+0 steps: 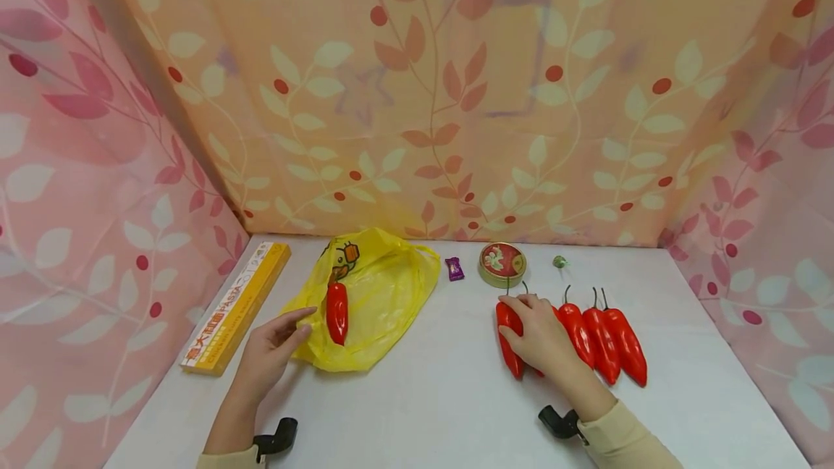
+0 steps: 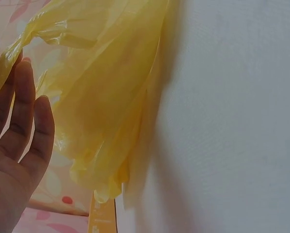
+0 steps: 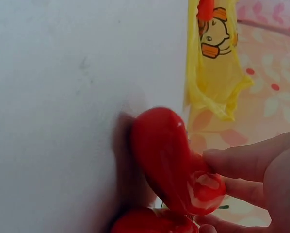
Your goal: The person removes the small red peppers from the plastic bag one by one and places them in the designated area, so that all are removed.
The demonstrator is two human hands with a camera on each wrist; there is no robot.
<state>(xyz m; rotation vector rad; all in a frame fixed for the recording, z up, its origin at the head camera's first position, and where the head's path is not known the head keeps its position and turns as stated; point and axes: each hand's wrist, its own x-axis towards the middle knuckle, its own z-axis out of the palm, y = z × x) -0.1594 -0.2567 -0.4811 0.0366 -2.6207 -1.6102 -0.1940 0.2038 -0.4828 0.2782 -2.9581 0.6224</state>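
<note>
On the white surface [image 1: 430, 396], the right hand [image 1: 542, 339] lies over the leftmost of a row of red peppers, its thumb and fingers [image 3: 242, 162] curled round one pepper [image 1: 507, 339] near the stem end. The right wrist view shows that pepper [image 3: 169, 155] pinched close to its top, with another just under it. Three more peppers [image 1: 602, 342] lie side by side just right of the hand, touching or nearly so.

The left hand [image 1: 270, 349] rests at the near left edge of the yellow bag [image 1: 384, 295], fingers [image 2: 26, 111] straight and relaxed, touching the film but not gripping it. One pepper [image 1: 337, 312] already lies on the bag near its mouth; whether it is inside or merely on top I cannot tell.

Risks, as I judge them: the hold sits near one end of a smooth, glossy pepper, so it may swing or slip out when lifted. The neighbours lie so close that a lift could drag or roll them across the surface. The bag is limp and flat, and with the left hand only touching it the mouth may stay collapsed or slide away. A tin [image 1: 502, 264] and a purple sweet [image 1: 454, 268] stand behind, near enough to be knocked.
</note>
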